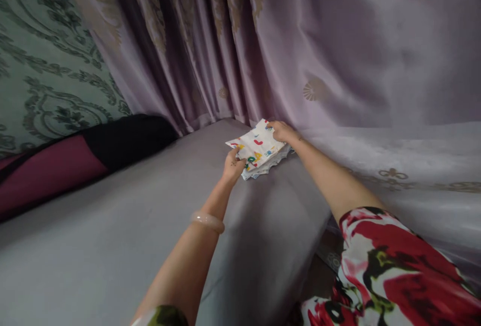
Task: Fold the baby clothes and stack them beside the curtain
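A folded white cloth (259,141) printed with bright coloured shapes lies at the far corner of the bed, on top of other folded pale cloths (268,166). My left hand (235,164) grips its near left edge, thumb on top and the fingers partly hidden beneath. At the far right edge, my right hand (281,132) holds the same cloth, its fingertips over the printed face. A pale bangle (208,221) circles my left wrist.
The bed's grey sheet (112,230) spreads under my arms. Purple patterned curtains (233,45) hang behind the cloths, with a sheer white curtain (376,150) at right. A black and maroon bundle (93,150) lies along the green patterned wall (52,55).
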The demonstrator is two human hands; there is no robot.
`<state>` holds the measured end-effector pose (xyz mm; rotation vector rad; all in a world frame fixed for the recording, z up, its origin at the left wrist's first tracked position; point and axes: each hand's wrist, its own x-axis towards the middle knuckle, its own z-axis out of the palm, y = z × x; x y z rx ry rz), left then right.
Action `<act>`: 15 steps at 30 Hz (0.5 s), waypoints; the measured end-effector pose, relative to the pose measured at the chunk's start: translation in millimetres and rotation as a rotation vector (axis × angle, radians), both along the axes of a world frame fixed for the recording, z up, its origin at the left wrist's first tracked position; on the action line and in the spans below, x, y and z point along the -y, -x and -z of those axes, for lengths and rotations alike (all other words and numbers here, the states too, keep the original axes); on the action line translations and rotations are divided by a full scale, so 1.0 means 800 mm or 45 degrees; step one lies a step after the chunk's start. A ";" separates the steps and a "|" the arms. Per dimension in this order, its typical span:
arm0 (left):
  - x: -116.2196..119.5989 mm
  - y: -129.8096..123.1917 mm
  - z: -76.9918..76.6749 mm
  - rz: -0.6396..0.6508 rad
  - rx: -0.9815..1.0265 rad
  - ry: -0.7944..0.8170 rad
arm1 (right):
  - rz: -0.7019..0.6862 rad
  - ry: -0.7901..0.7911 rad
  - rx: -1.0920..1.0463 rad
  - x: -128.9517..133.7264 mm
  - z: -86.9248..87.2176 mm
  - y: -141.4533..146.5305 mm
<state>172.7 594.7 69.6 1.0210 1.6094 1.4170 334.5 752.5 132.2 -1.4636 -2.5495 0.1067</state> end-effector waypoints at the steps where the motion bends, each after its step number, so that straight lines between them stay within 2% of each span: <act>1: -0.001 -0.004 0.002 0.007 0.038 0.013 | 0.005 -0.020 0.020 -0.002 0.004 -0.001; 6: -0.006 -0.017 0.011 0.028 0.162 0.051 | 0.012 -0.087 0.108 -0.013 0.020 -0.008; 15: -0.012 -0.017 0.037 0.031 0.154 0.105 | -0.032 -0.177 0.173 -0.024 0.046 -0.013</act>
